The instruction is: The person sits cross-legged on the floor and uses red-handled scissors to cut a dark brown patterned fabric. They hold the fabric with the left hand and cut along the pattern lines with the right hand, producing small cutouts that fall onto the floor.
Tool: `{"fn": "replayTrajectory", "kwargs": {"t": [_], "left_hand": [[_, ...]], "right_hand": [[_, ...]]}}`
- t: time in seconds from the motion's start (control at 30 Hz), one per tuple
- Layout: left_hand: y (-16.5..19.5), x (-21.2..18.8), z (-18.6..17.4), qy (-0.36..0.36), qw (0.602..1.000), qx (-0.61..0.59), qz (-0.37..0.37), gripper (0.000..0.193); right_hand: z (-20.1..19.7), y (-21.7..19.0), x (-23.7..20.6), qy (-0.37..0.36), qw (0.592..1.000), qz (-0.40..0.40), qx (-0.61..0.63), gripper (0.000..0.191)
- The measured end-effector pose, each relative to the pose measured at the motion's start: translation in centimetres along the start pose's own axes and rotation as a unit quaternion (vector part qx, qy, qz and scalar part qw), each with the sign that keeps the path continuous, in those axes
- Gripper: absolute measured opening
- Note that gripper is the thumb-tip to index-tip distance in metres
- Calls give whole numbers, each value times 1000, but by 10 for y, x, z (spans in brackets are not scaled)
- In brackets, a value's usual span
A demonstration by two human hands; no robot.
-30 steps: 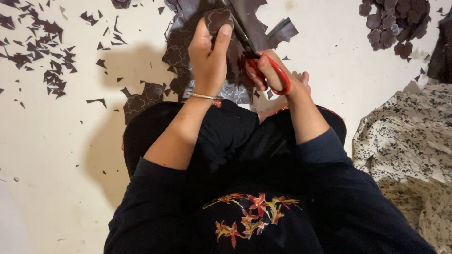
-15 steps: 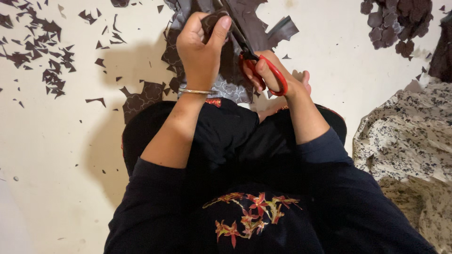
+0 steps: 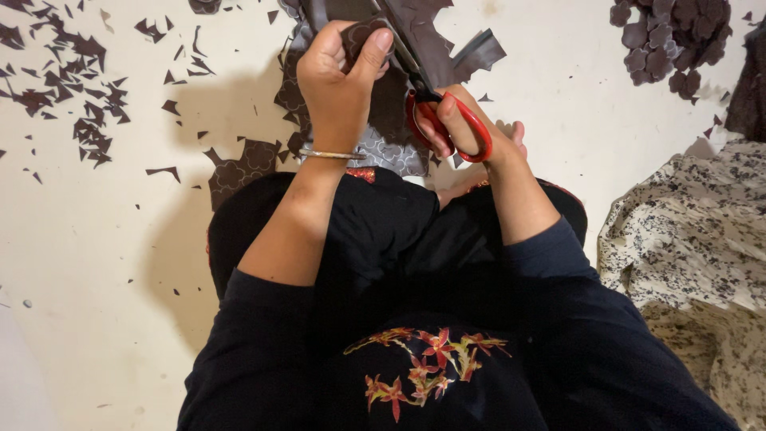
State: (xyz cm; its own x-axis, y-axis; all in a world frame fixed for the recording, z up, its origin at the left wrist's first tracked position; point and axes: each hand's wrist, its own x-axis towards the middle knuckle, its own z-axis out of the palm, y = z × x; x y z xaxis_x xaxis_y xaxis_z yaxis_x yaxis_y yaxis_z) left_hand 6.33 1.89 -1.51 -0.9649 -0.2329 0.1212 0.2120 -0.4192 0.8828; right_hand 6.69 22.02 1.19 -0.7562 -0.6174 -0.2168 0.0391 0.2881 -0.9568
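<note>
Pinching a dark brown fabric piece (image 3: 363,36) above your lap, your left hand (image 3: 339,80) grips it by thumb and fingers, while just right your right hand (image 3: 471,132) clasps red-handled scissors (image 3: 435,112), blades at the fabric, cut shapes (image 3: 678,36) piled far right.

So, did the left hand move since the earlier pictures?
Yes, slightly. The left hand, pinching a dark fabric piece, went up the picture, away from the body and toward the top edge, judged against the pile of cut pieces at top right.
</note>
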Motion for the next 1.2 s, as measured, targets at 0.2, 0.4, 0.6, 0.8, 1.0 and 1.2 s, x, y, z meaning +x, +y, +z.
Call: {"fn": "replayTrajectory", "kwargs": {"t": [0.2, 0.4, 0.6, 0.8, 1.0, 1.2], "left_hand": [[-1, 0, -1, 1, 1000, 5, 0, 20], [-5, 4, -5, 2, 1000, -1, 17, 19], [1, 14, -11, -46, 997, 32, -45, 16], [13, 13, -10, -92, 981, 136, -108, 15], [22, 16, -14, -115, 971, 189, -95, 19], [27, 17, -16, -119, 964, 220, -88, 20]], "right_hand": [[-3, 7, -1, -2, 1000, 0, 6, 91], [-3, 14, -1, 52, 999, 10, -3, 92], [-6, 5, 6, 53, 998, 0, -32, 104], [-5, -2, 6, 21, 997, 23, -69, 115], [-8, -2, 3, -6, 997, 30, -71, 112], [-10, -2, 1, -21, 996, 29, -78, 109]]}}
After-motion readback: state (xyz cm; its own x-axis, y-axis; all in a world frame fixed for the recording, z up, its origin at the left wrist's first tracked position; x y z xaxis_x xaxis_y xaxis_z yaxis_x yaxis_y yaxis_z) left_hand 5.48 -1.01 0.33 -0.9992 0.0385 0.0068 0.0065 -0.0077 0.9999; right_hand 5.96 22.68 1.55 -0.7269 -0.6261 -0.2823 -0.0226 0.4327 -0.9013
